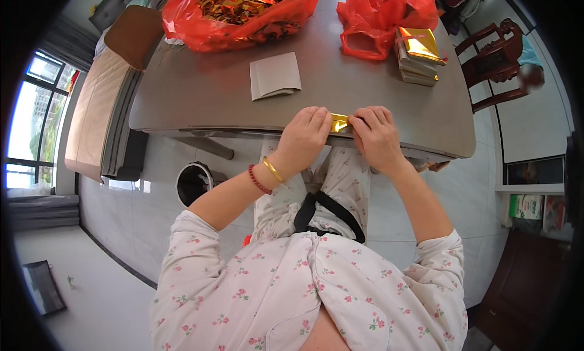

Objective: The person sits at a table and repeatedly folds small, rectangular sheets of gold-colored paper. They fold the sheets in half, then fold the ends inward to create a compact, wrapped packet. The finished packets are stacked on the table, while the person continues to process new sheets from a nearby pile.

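A narrow piece of gold foil paper [339, 122] spans the gap between my hands at the table's front edge. My left hand [306, 134] grips its left end, and a gold bangle [272, 169] and a red bead bracelet [259, 180] circle that wrist. At the other end, my right hand [375, 134] pinches the foil between thumb and fingers. Beyond my left hand lies a folded sheet of pale paper [275, 76]. Stacked bundles of gold foil paper [419, 56] stand past my right hand, a loose shiny sheet on top.
A red plastic bag [200, 33] full of gold foil pieces [242, 6] rests at the table's back left. Another red plastic bag [372, 27] slumps beside the bundles. Below the grey table [205, 90], a black bin [195, 185] stands on the floor. A carved wooden chair [492, 61] is at right.
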